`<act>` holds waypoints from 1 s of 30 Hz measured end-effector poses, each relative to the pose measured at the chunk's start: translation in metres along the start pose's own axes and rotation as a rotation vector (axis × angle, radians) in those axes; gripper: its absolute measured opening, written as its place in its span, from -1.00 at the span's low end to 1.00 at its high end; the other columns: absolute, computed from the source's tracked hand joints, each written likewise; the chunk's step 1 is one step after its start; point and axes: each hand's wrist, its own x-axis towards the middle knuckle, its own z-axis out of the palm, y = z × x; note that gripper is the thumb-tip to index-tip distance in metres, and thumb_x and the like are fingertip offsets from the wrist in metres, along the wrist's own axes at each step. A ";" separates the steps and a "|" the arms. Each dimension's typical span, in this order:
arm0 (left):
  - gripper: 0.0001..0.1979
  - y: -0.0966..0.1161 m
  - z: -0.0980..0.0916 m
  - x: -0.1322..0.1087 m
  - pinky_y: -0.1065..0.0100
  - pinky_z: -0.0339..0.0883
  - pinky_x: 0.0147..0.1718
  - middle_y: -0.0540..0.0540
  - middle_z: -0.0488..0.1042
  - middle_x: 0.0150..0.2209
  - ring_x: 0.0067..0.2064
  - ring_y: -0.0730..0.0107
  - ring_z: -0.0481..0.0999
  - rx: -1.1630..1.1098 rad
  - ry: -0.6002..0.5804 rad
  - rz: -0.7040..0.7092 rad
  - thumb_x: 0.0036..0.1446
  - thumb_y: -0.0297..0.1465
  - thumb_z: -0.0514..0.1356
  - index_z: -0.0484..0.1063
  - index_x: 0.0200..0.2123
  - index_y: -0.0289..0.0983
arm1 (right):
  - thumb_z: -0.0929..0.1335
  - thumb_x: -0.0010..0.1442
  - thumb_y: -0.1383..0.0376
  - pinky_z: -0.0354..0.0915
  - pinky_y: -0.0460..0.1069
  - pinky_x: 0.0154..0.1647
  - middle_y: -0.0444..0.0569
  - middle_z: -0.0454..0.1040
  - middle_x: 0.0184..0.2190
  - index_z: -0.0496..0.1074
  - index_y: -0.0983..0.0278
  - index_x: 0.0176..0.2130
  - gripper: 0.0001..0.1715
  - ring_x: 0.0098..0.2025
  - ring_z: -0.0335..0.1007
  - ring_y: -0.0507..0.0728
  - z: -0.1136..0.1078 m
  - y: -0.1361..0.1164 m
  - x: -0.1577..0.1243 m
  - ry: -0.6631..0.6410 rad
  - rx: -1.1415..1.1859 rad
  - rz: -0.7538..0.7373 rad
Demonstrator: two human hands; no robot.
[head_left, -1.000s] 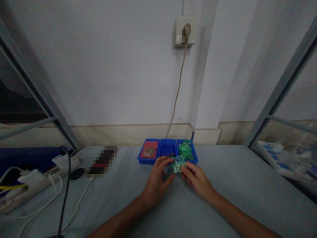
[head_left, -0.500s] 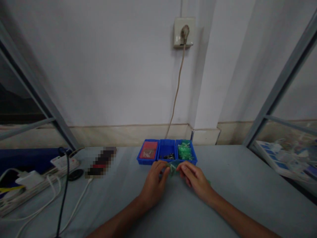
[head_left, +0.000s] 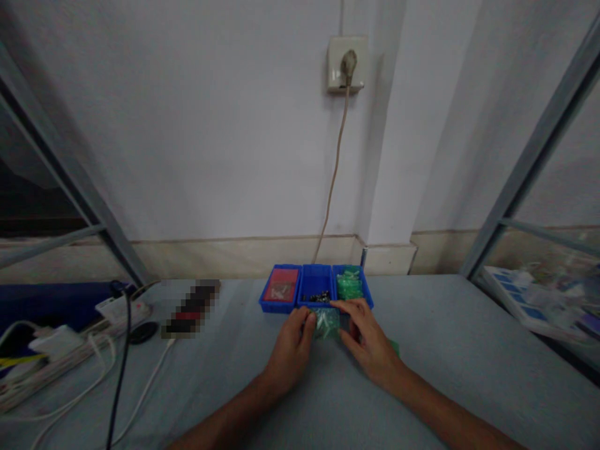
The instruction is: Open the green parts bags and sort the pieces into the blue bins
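My left hand [head_left: 293, 344] is closed, thumb and fingers pinching the left end of a small green see-through plastic bag [head_left: 327, 323]. Any contents of the bag are too unclear to name. At the bag's right end is my right hand [head_left: 370, 340], its thumb and forefinger spread apart; whether a fingertip touches the bag is unclear. Partly hidden behind that hand, another green piece [head_left: 395, 347] lies on the table. Just beyond both hands stand blue trays: one with a red sheet and a clear packet [head_left: 282, 289], one with small dark and shiny parts [head_left: 319, 297], one with green packets [head_left: 350, 285].
On the grey table [head_left: 450, 369], a power strip [head_left: 51, 362] with plugs and cables lines the left side. A blurred-out dark object [head_left: 192, 309] lies there with a white cable. Metal posts [head_left: 534, 140] rise on both sides. A wall socket [head_left: 347, 64] is behind.
The right thumb and forefinger have gone from a pinch at the bag to spread apart. More of the bag's flat face now shows, with the left hand still on it.
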 end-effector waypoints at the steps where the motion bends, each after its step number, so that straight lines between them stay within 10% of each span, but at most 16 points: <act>1: -0.62 0.000 0.000 0.000 0.27 0.24 -0.21 -0.05 0.38 -0.31 -0.25 0.26 0.37 -0.001 -0.001 -0.001 0.51 -0.16 -0.03 0.33 -0.31 -0.23 | 0.33 0.42 0.34 0.41 0.06 -0.19 0.05 0.29 0.06 0.26 -0.01 0.37 -0.39 -0.27 0.34 0.12 0.000 0.000 0.000 -0.007 -0.005 -0.003; 24: -0.63 -0.002 -0.001 0.003 0.27 0.30 -0.16 -0.06 0.42 -0.26 -0.20 0.25 0.41 -0.076 -0.015 0.005 0.50 -0.14 0.01 0.41 -0.26 -0.24 | 0.33 0.44 0.32 0.40 0.05 0.00 0.06 0.30 0.09 0.45 0.10 0.15 -0.68 0.01 0.41 0.20 -0.002 -0.001 -0.002 -0.037 -0.076 -0.110; 27: -0.62 0.001 -0.003 0.003 0.20 0.32 0.05 -0.12 0.47 -0.10 -0.03 0.22 0.46 -0.118 0.000 0.076 0.54 -0.20 -0.06 0.48 -0.17 -0.23 | 0.32 0.48 0.26 0.35 0.03 -0.07 0.00 0.38 -0.11 0.47 0.18 -0.06 -0.88 -0.09 0.40 0.17 -0.002 -0.002 0.000 -0.024 -0.050 -0.076; 30: -0.69 0.002 -0.004 0.002 0.15 0.30 0.17 -0.14 0.44 0.08 0.12 0.21 0.43 -0.098 0.023 0.136 0.54 -0.28 -0.04 0.48 0.04 -0.16 | 0.27 0.52 0.19 0.26 0.00 -0.19 -0.10 0.32 -0.34 0.34 0.21 -0.32 -0.67 -0.25 0.33 0.13 0.000 0.001 0.002 0.020 -0.007 -0.015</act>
